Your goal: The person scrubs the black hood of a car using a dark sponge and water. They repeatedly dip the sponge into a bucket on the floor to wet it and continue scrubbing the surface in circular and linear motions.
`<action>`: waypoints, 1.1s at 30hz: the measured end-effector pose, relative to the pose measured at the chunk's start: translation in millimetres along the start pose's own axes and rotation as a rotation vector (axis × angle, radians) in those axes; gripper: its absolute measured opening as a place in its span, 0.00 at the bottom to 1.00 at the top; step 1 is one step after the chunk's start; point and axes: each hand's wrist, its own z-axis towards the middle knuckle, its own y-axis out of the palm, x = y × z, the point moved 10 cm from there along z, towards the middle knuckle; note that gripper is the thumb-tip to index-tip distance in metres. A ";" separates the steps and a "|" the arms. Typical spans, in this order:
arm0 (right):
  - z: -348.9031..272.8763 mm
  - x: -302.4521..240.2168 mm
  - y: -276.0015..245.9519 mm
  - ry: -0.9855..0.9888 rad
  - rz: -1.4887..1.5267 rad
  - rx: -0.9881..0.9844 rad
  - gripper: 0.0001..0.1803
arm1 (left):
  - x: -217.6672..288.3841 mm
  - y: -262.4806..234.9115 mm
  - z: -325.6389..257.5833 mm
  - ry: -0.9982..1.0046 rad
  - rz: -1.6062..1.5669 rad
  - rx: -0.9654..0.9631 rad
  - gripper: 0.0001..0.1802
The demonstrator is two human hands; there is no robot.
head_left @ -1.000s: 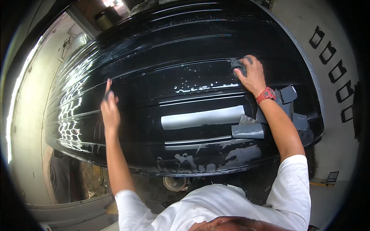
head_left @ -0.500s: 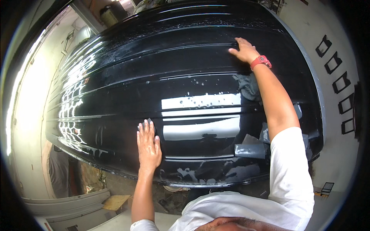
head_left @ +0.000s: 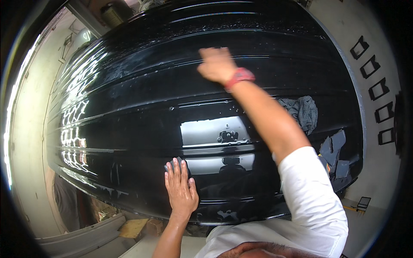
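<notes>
My left hand (head_left: 180, 193) lies on a glossy black ridged vehicle roof (head_left: 129, 129), near its close edge. Its fingers press down on a small dark grey piece of sandpaper (head_left: 167, 167), whose edges show past the fingertips. Farther out, my right hand (head_left: 217, 64), with a red watch (head_left: 241, 77) on the wrist, is over the roof's middle. Motion smears its fingers; whether they are bent or straight I cannot tell, and nothing shows in them. Beside my right forearm sits a crumpled dark grey cloth (head_left: 306, 112).
Several grey sandpaper sheets (head_left: 332, 146) lie by the roof's right end, partly behind my sleeve. Water beads and bright reflections mark the panel. Dark frame-shaped pieces (head_left: 378, 90) line the pale right side. A wooden board (head_left: 133, 228) is at lower left.
My right hand has swept left across the roof from near the right side, its fingers formerly spread. The view has shifted a little; my left hand stays on the sandpaper.
</notes>
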 end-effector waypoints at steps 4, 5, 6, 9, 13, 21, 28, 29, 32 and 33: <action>45.6 -106.7 74.7 0.031 -0.080 -0.162 0.40 | 2.1 3.0 4.7 0.019 -0.014 -0.010 0.36; 49.6 -133.1 81.4 0.008 -0.065 -0.195 0.42 | 0.1 3.3 4.5 0.012 -0.012 -0.006 0.36; 55.0 -145.2 87.0 0.010 -0.014 -0.226 0.42 | -0.6 3.4 3.9 0.007 -0.010 -0.004 0.36; 60.9 -136.7 91.8 0.000 0.130 -0.243 0.40 | 0.0 2.5 4.5 0.019 -0.023 0.006 0.35; 40.3 -84.5 51.3 -0.005 0.005 -0.170 0.33 | -0.6 0.4 1.6 0.026 -0.020 0.032 0.34; -65.1 171.4 -81.2 0.387 -0.179 -0.188 0.34 | 3.2 -4.5 -4.2 0.049 -0.010 0.105 0.33; -183.9 189.0 -165.4 0.153 -0.036 -0.368 0.43 | 1.2 0.5 -8.4 0.064 0.024 0.163 0.32; -208.4 157.7 -163.1 0.078 0.062 -0.384 0.44 | -2.1 -0.6 -11.9 0.061 0.032 0.184 0.32; -278.2 116.1 -144.2 -0.093 -0.038 -0.412 0.48 | -4.1 0.6 -13.7 0.088 0.034 0.237 0.30; -296.1 112.6 -143.7 -0.119 -0.221 -0.239 0.43 | -2.0 -0.4 -13.5 0.105 0.034 0.262 0.29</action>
